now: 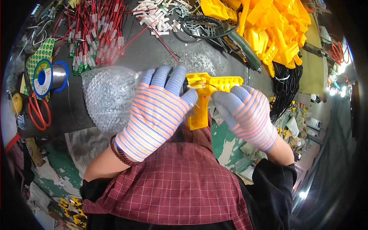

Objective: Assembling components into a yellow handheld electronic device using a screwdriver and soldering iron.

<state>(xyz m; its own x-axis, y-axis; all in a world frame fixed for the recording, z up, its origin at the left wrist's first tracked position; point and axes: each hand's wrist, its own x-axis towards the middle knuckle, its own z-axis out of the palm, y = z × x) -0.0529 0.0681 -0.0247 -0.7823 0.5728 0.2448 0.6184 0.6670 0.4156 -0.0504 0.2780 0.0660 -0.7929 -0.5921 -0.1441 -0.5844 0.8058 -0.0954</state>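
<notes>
Gloves, striped, cover both hands: the left hand (pixel 159 111) grips one end of a yellow shell (pixel 209 94), the right hand (pixel 247 113) pinches its other side. Landmark – the shell, held above the table (pixel 153 53) edge. Left of it lies bubble wrap (pixel 109 96); beyond it wires (pixel 94 30); beyond-right – yellow parts (pixel 268 27)

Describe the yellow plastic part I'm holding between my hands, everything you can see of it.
The yellow plastic part is a moulded, glossy, pistol-shaped shell: a ribbed top bar lying sideways with a handle hanging toward you. It sits over the dark workbench edge. The gloved left hand covers its left end, and the gloved right hand meets it from the right. Thin wires seem to cross its top; its left end is hidden.
</notes>
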